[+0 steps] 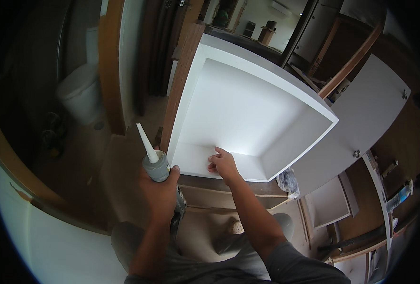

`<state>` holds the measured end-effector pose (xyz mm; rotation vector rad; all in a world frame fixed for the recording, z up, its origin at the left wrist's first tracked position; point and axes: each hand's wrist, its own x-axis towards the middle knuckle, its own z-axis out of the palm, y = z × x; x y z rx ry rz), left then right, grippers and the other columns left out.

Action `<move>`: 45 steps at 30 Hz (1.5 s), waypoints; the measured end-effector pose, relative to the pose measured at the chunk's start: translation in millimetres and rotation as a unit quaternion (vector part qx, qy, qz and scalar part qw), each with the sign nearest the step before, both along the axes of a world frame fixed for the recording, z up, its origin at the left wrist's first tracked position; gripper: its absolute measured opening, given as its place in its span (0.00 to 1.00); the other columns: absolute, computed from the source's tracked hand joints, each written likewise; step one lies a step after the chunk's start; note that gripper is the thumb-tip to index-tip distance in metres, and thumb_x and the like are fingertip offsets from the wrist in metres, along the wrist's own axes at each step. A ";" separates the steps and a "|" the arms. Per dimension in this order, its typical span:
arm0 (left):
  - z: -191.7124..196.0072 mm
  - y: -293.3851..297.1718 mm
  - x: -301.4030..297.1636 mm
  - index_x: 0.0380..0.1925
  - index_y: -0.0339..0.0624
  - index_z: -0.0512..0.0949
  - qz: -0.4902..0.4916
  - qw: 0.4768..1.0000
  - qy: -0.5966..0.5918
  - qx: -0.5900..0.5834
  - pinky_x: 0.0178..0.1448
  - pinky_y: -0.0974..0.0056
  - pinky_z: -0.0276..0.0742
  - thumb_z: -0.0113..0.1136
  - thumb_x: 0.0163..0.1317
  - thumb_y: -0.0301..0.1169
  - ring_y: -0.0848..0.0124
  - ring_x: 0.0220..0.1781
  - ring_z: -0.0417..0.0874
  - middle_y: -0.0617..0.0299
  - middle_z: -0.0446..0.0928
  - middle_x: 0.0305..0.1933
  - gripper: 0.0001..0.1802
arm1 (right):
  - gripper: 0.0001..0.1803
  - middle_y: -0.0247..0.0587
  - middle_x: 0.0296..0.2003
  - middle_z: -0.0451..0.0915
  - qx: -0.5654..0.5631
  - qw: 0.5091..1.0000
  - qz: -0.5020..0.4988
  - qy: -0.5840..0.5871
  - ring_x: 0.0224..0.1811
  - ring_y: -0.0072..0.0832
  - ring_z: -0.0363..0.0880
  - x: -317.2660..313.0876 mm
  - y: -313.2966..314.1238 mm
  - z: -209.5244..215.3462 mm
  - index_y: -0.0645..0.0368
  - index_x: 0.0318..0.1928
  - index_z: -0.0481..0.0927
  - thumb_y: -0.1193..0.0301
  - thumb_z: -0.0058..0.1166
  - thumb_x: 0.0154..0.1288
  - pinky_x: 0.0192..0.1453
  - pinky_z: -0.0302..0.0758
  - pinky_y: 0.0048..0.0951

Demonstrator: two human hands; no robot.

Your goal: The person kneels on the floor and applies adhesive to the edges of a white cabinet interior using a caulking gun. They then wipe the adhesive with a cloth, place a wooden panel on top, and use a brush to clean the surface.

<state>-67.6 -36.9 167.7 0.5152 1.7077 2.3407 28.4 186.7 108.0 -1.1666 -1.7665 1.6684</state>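
Observation:
My left hand [158, 195] is wrapped round a caulking gun holding a grey sealant cartridge [158, 169]. Its long white nozzle [147, 143] points up and slightly left, beside the left edge of a white open-fronted cabinet box [243, 106]. Inside that box's lower front, my right hand [224, 165] hovers over or touches the bottom panel; contact is unclear. Its index finger reaches forward and the other fingers are loosely bent, apart from it, with nothing seen in them. The gun's lower part is partly hidden by my left hand and wrist.
A brown wooden panel [184, 78] runs along the box's left side. To the right are a large white door panel [361, 111] with hinges and a crumpled plastic bag [287, 181]. Past a door frame [111, 71] at left stands a toilet [79, 87].

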 end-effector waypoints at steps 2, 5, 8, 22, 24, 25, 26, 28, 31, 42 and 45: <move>-5.9 2.5 0.2 0.65 0.34 0.74 0.005 1.000 0.017 0.023 0.57 0.64 0.80 0.70 0.56 0.16 0.73 0.52 0.82 0.57 0.80 0.59 0.34 | 0.42 0.41 0.42 0.80 -0.001 1.000 0.003 0.007 0.33 0.25 0.82 -0.5 0.4 0.1 0.71 0.79 0.57 0.76 0.59 0.69 0.41 0.84 0.29; -12.6 4.4 -2.9 0.65 0.34 0.74 0.000 0.999 0.016 0.039 0.57 0.64 0.80 0.70 0.55 0.16 0.73 0.52 0.82 0.57 0.80 0.59 0.35 | 0.42 0.40 0.41 0.80 -0.023 1.000 0.003 0.014 0.32 0.24 0.80 -0.1 0.9 -0.5 0.70 0.79 0.56 0.75 0.59 0.69 0.39 0.83 0.28; -14.7 3.6 -6.3 0.64 0.34 0.74 -0.002 0.999 0.012 0.041 0.57 0.64 0.80 0.71 0.54 0.15 0.73 0.52 0.82 0.58 0.80 0.58 0.35 | 0.43 0.39 0.38 0.79 -0.049 0.999 -0.002 0.017 0.28 0.24 0.79 -0.1 2.3 0.6 0.69 0.80 0.54 0.76 0.58 0.69 0.34 0.81 0.27; -18.1 0.1 -12.3 0.63 0.37 0.75 -0.023 0.999 0.022 0.013 0.58 0.64 0.79 0.71 0.53 0.17 0.71 0.51 0.82 0.59 0.80 0.52 0.34 | 0.39 0.46 0.31 0.79 0.022 0.995 -0.021 -0.098 0.24 0.29 0.80 -59.0 -24.6 10.3 0.80 0.64 0.50 0.70 0.61 0.67 0.24 0.79 0.32; -17.5 -0.1 -11.1 0.63 0.37 0.75 -0.025 1.000 0.013 0.012 0.59 0.63 0.79 0.71 0.53 0.17 0.70 0.52 0.82 0.58 0.80 0.53 0.34 | 0.58 0.50 0.30 0.81 0.017 0.993 -0.024 -0.112 0.25 0.32 0.83 -66.5 -28.2 12.0 0.89 0.74 0.27 0.71 0.59 0.65 0.25 0.82 0.34; -17.1 -0.5 -9.6 0.63 0.37 0.75 -0.028 1.000 0.000 0.013 0.59 0.62 0.79 0.71 0.53 0.17 0.70 0.52 0.82 0.58 0.80 0.53 0.34 | 0.58 0.51 0.30 0.82 0.021 0.994 -0.002 -0.109 0.25 0.33 0.84 -70.0 -30.3 11.7 0.90 0.73 0.26 0.71 0.58 0.65 0.26 0.82 0.35; -16.8 -0.9 -8.3 0.63 0.36 0.75 -0.031 0.999 -0.003 0.029 0.60 0.61 0.79 0.71 0.53 0.17 0.70 0.52 0.82 0.58 0.80 0.53 0.34 | 0.58 0.53 0.31 0.83 0.028 0.993 0.013 -0.113 0.26 0.35 0.84 -73.6 -32.0 10.1 0.91 0.72 0.26 0.71 0.58 0.65 0.27 0.82 0.35; -16.5 -1.9 -7.7 0.63 0.36 0.75 -0.042 0.999 -0.022 0.022 0.60 0.61 0.79 0.71 0.53 0.17 0.70 0.53 0.82 0.57 0.80 0.54 0.34 | 0.58 0.56 0.32 0.84 0.048 0.992 0.029 -0.114 0.27 0.37 0.86 -83.1 -34.6 2.3 0.93 0.71 0.26 0.70 0.57 0.64 0.28 0.82 0.36; -17.0 -3.0 -10.2 0.64 0.35 0.75 -0.034 0.999 0.024 0.017 0.61 0.61 0.79 0.70 0.54 0.16 0.70 0.55 0.82 0.57 0.80 0.56 0.34 | 0.57 0.66 0.36 0.85 0.071 0.992 0.056 -0.090 0.33 0.49 0.88 -102.5 -31.6 -21.0 0.97 0.69 0.27 0.69 0.56 0.64 0.39 0.85 0.41; -11.6 -1.9 -4.7 0.64 0.33 0.75 -0.028 0.999 -0.009 0.024 0.64 0.62 0.77 0.69 0.56 0.16 0.69 0.57 0.83 0.56 0.80 0.60 0.32 | 0.36 0.60 0.37 0.79 0.117 0.982 0.122 -0.082 0.40 0.49 0.80 -116.9 -33.6 -36.1 0.83 0.68 0.53 0.71 0.53 0.69 0.46 0.78 0.39; -11.2 -0.6 -6.8 0.63 0.34 0.76 -0.016 1.000 0.003 0.012 0.65 0.62 0.76 0.69 0.57 0.17 0.68 0.57 0.83 0.56 0.80 0.59 0.31 | 0.30 0.35 0.29 0.75 -0.082 0.990 0.096 0.059 0.27 0.26 0.75 -90.5 -44.7 -10.7 0.63 0.73 0.69 0.71 0.53 0.73 0.33 0.72 0.27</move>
